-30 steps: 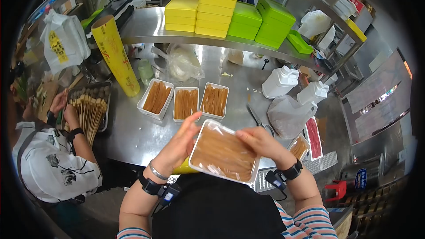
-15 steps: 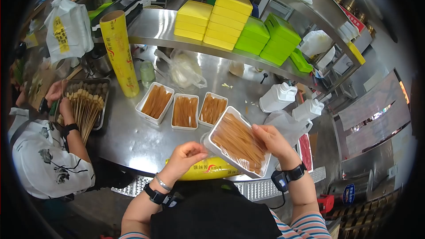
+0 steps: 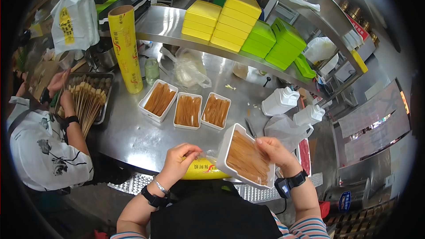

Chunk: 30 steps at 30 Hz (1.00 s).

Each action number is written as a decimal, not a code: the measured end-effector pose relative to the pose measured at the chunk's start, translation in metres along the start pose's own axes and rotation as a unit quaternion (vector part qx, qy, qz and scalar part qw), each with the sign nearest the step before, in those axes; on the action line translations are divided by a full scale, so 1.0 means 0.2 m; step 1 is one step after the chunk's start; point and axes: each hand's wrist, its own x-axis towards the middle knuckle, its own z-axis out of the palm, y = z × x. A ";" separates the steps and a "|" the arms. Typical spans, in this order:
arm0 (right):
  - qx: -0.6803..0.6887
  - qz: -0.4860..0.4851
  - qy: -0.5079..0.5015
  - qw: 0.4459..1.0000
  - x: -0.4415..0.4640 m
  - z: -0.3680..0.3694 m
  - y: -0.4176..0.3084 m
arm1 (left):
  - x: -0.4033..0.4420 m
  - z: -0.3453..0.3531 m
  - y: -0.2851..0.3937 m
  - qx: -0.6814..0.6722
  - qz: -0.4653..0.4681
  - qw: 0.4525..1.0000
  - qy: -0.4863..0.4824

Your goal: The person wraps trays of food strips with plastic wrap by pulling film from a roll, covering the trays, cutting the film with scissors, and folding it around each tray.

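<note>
Though aslant — tray [image 3: 226, 150] in right hand [image 3: 279, 151]

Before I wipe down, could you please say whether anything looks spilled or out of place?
Yes: small pale scraps lie loose on the counter, beyond the row of three trays, perhaps dropped.

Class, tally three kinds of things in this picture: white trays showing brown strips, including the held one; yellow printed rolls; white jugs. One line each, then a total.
White trays showing brown strips: 4
Yellow printed rolls: 2
White jugs: 2
Total: 8
</note>
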 end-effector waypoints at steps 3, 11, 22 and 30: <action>-0.017 -0.002 -0.036 0.999 -0.03 0.05 -0.03 | 0.01 0.03 0.03 -0.073 -0.004 0.995 0.064; -0.224 -0.080 -0.122 0.964 -0.04 0.13 -0.05 | 0.11 0.04 0.16 -0.078 0.017 0.997 0.004; -0.198 0.008 -0.183 0.963 -0.06 0.20 0.04 | 0.30 -0.03 0.21 0.064 0.126 0.906 -0.399; -0.172 -0.196 -0.144 0.955 -0.03 0.22 0.13 | 0.35 0.02 0.22 0.067 -0.024 0.882 -0.466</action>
